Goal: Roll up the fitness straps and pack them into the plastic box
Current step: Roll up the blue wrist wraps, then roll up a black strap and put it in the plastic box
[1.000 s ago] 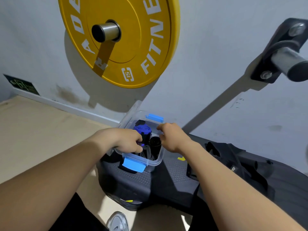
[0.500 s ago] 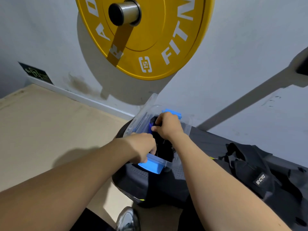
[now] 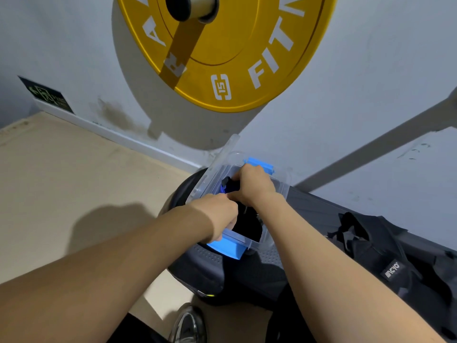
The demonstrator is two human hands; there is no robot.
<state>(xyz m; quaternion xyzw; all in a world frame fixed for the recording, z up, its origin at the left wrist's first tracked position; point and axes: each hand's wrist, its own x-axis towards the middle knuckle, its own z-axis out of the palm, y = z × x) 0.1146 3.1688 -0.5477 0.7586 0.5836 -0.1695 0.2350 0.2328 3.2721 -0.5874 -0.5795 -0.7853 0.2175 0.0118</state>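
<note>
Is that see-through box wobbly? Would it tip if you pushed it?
Probably. The plastic box looks thin and light and sits on a rounded dark pad, so a shove might slide or tip it. The left hand gripping its near rim likely steadies it.

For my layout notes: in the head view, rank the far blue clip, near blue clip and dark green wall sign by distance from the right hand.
1. Far blue plastic clip: far rim, beside the right hand.
2. Near blue plastic clip: near rim, towards the person.
3. Dark green wall sign: far left.
</note>
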